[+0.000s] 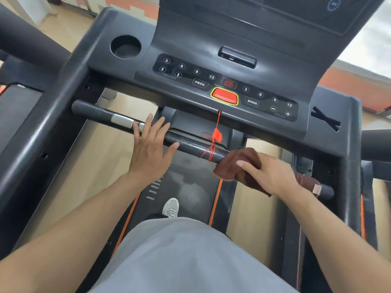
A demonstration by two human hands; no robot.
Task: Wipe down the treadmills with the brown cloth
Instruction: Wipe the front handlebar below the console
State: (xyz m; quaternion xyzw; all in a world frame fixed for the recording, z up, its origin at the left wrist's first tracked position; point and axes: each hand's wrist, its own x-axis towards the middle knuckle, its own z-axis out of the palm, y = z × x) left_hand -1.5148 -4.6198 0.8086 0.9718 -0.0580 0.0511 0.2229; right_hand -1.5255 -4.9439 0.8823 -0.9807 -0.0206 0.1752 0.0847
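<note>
My right hand [268, 174] presses the bunched brown cloth [237, 166] around the black treadmill handlebar [190, 144], lower right of centre; I judge the bar-wiping step underway. My left hand [150, 149] rests spread on the bar; next I should slide the cloth leftward past the red safety cord [213, 142].

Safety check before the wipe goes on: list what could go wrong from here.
1. The brown cloth in the right hand sits beside the red safety cord tied round the handlebar; wiping leftward could snag it.
2. The red button lies just above; a stray swipe might press it.
</note>
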